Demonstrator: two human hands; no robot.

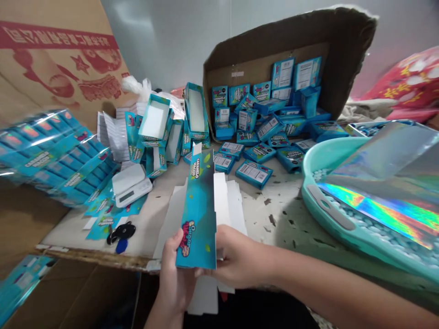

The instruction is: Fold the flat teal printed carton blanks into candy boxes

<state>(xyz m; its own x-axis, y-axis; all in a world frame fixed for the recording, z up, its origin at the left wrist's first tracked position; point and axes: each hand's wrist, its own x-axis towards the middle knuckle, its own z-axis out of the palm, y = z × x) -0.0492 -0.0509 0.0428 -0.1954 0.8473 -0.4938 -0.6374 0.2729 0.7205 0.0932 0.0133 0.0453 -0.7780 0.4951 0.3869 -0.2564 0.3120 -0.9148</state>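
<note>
Close to my body, both hands hold a teal printed cardboard box blank [200, 205], partly folded, with its white inner panels and flaps showing. My left hand [174, 269] is closed on the near left edge, its thumb on the printed face. At the near right edge, my right hand [236, 258] is closed around the panels; its fingertips are partly hidden. Beneath the blank lie white card sheets [168, 214] on the table [254, 205]. Small teal candy boxes [254, 173] rest just beyond it, printed with text and labels.
A brown carton [212, 68] on its side holds many teal boxes. Right is a turquoise basin [308, 169] of small pieces and shiny film [387, 196]. Left are open teal trays [154, 119], a white scale [132, 185], black keys [121, 230] and plastic-wrapped boxes [51, 155].
</note>
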